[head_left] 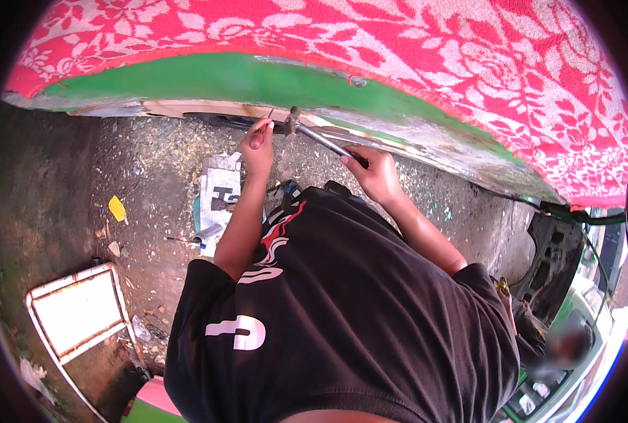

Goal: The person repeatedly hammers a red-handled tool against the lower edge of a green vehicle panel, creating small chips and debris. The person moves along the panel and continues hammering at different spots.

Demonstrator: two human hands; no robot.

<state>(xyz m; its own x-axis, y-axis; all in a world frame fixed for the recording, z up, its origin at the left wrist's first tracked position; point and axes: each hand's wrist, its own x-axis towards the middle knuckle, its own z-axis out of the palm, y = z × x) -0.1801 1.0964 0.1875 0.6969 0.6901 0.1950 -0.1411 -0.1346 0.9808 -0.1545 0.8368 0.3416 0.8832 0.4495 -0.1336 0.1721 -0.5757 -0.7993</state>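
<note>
A red-and-white floral cloth point(462, 63) spans the top; littered ground point(166, 155) leaves open room at left, up to the green panel's point(187, 76) pale lower edge. The right hand point(377, 174) has its grip wrapped round a hammer point(326, 143) — long axis slanting up-left, head near that edge. The left hand's point(259, 149) grip clasps a red-handled tool point(257, 140), thin tip pointing upward — just left of the hammer head.

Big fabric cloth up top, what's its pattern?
Reddish fabric cloth: whitish flowers and leaves, best in head view.
</note>
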